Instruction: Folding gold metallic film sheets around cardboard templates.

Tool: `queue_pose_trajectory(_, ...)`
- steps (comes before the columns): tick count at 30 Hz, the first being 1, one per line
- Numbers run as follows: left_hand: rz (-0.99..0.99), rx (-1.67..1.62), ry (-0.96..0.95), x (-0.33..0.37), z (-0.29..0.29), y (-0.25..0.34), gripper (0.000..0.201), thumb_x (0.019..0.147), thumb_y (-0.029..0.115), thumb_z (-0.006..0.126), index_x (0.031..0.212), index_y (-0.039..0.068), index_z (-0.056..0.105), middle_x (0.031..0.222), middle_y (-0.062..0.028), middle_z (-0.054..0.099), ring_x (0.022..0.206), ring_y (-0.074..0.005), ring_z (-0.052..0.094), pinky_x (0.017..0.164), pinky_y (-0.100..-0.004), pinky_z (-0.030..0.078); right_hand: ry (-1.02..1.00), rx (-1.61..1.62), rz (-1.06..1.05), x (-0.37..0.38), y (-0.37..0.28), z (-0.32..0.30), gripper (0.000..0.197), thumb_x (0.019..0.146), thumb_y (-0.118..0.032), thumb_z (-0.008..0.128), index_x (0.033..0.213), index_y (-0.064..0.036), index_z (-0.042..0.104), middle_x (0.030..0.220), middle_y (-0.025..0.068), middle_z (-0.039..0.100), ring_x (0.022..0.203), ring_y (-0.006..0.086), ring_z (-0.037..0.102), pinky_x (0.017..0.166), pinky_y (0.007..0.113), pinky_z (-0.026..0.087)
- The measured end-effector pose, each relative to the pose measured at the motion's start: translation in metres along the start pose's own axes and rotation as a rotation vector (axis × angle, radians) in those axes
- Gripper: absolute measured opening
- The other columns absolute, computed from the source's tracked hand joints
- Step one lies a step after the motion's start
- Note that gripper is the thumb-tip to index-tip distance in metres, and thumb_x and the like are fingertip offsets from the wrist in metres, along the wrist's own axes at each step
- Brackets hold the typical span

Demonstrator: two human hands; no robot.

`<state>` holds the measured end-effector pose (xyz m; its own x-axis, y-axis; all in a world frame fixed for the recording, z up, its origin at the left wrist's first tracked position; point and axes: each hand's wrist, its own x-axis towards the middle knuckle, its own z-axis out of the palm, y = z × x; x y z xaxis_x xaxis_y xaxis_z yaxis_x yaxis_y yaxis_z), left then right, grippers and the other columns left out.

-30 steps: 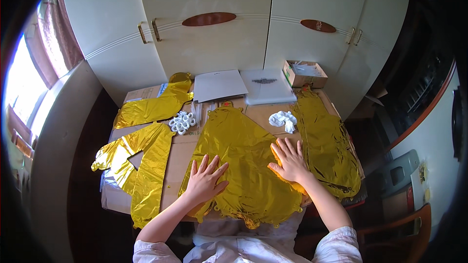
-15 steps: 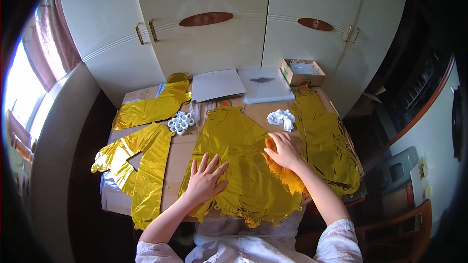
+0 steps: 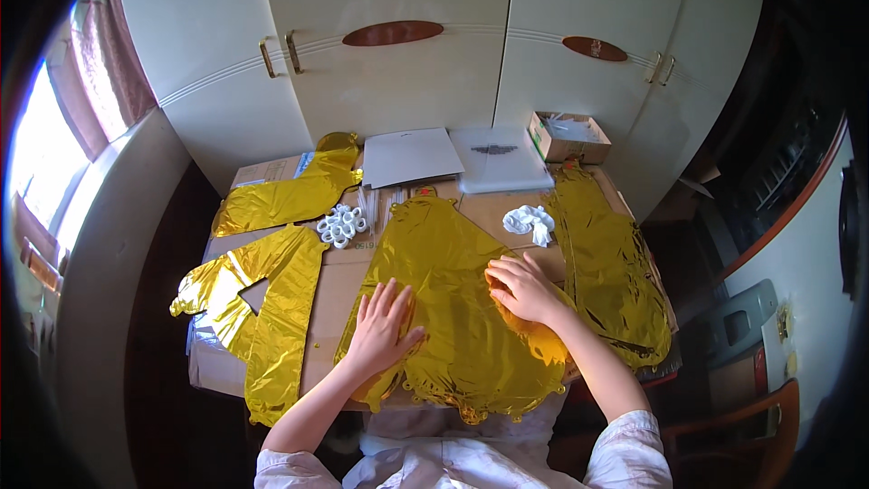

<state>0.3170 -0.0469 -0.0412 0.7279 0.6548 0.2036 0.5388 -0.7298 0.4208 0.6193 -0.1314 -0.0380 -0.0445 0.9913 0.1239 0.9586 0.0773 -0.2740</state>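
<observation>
A large gold foil balloon (image 3: 444,308), flat and uninflated, lies in front of me on the cardboard-covered table. My left hand (image 3: 380,330) rests on its left part with outstretched fingers, palm down. At the balloon's right edge my right hand (image 3: 527,292) has its fingers curled over turned-up foil, which looks orange beneath the palm and wrist. Part of that fold is hidden by the hand. Just beyond my right hand sits a crumpled white cloth or tissue (image 3: 529,223), apart from the fingers.
More flat gold foil balloons lie around: one at right (image 3: 602,272), one at near left (image 3: 276,335), another at far left (image 3: 290,199). White rings (image 3: 342,226), clear straws (image 3: 369,208), a grey-white board (image 3: 412,158), a translucent lid (image 3: 501,161) and a small box (image 3: 570,138) stand toward the cabinet (image 3: 389,86).
My left hand's fingers have drawn closer together, with the hand still on the foil. My right hand has shifted slightly nearer, its fingers more curled over the edge. The view has moved slightly.
</observation>
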Motion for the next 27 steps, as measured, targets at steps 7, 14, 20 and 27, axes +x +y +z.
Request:
queue_pose_trajectory(7,0.001,0.081,-0.005,-0.001,0.008,-0.004,0.073,0.086,0.051,0.058,0.143,0.010,0.036,0.146,-0.0226,0.033,0.139,-0.0416,0.026,0.112,-0.0548,0.020,-0.057,-0.084,0.017,-0.003,-0.006,0.010,0.056,0.097,-0.048,0.043,0.141,-0.0151,0.042,0.150,0.0074,0.036,0.140,0.0258,0.031,0.115,0.056,0.015)
queue_pose_trajectory(14,0.020,0.151,-0.035,-0.001,0.004,0.002,0.069,0.085,0.051,0.058,0.142,0.016,0.041,0.147,-0.0210,0.034,0.139,-0.0411,0.026,0.111,-0.0573,0.018,0.001,-0.142,0.045,0.001,-0.018,0.022,0.055,0.097,-0.049,0.042,0.141,-0.0163,0.043,0.148,0.0084,0.037,0.139,0.0272,0.032,0.114,0.060,0.013)
queue_pose_trajectory(20,0.051,0.236,-0.077,0.000,0.003,0.006,0.066,0.086,0.054,0.055,0.142,0.021,0.042,0.148,-0.0176,0.034,0.140,-0.0391,0.025,0.112,-0.0567,0.016,0.022,-0.135,0.060,0.003,-0.020,0.023,0.053,0.097,-0.048,0.042,0.141,-0.0187,0.044,0.147,0.0087,0.039,0.139,0.0278,0.032,0.113,0.062,0.012)
queue_pose_trajectory(27,0.058,0.239,-0.053,0.000,0.006,0.004,0.067,0.086,0.056,0.053,0.141,0.020,0.043,0.147,-0.0170,0.036,0.139,-0.0397,0.026,0.111,-0.0586,0.017,0.044,-0.127,0.076,0.003,-0.019,0.030,0.053,0.097,-0.050,0.038,0.143,-0.0216,0.041,0.150,0.0072,0.035,0.139,0.0275,0.030,0.113,0.062,0.010)
